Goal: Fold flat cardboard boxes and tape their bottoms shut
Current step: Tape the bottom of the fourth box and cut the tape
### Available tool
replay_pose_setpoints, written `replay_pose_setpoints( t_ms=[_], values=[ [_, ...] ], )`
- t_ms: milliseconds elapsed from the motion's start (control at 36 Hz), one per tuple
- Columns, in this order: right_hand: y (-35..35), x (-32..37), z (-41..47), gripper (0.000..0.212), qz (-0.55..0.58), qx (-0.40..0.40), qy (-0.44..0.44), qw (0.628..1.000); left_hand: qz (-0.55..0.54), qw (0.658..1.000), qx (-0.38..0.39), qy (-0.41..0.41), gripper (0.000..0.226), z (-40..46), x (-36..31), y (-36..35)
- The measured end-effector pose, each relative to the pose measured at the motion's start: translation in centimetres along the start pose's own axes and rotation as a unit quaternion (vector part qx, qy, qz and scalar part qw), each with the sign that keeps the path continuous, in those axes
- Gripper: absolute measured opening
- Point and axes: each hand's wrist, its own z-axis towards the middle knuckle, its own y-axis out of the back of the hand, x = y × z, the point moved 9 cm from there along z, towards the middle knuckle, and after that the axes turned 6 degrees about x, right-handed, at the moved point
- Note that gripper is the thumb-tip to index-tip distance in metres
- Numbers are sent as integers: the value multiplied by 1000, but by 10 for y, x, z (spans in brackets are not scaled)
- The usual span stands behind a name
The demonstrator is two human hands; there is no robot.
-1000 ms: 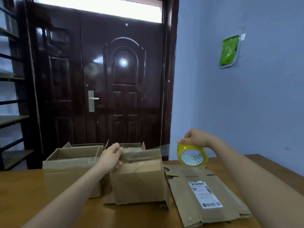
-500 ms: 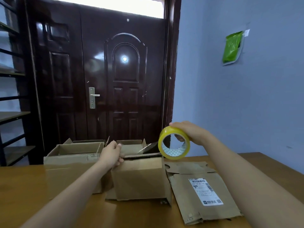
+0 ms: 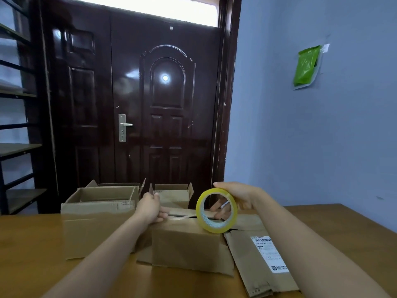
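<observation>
A brown cardboard box (image 3: 189, 248) stands on the wooden table (image 3: 32, 254) in front of me, its closed flaps facing up. My left hand (image 3: 150, 208) presses on the left end of the flap seam and pinches the loose end of clear tape there. My right hand (image 3: 238, 195) grips a yellow tape roll (image 3: 216, 210) held upright over the right end of the box top. A short strip of clear tape runs along the seam between the two hands.
An open box (image 3: 98, 214) stands left of it, with two more open boxes (image 3: 171, 193) behind. A flat box with a white label (image 3: 257, 261) lies at the right. Behind the table are a dark door (image 3: 133, 104), shelves at left and a blue wall.
My right hand has brought the tape roll down and left, from above the flat box to the box top. The left hand stayed on the seam. The view tilted down slightly.
</observation>
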Motion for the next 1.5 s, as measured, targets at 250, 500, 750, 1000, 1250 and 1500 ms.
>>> replay_pose_setpoints(
  t_ms=[250,500,750,1000,1250,1500],
  values=[
    [6,-19,1,41,91,-2,0,996,-18,1000,-1,-3,34,2,4,-3],
    [25,-14,-12,38,43,-25,36,998,-23,1000,-1,-10,32,5,5,-4],
    [43,13,-16,54,-201,-103,52,973,15,1000,-3,-12,28,8,1,-6],
    [70,7,-16,49,-401,-151,-16,904,25,1000,8,-12,29,8,0,-10],
    [58,15,-6,44,-428,-158,-22,889,-35,999,-9,10,29,8,13,-5],
    [61,7,6,43,-428,-141,-31,892,-84,996,-9,23,20,3,15,-3]
  ],
)
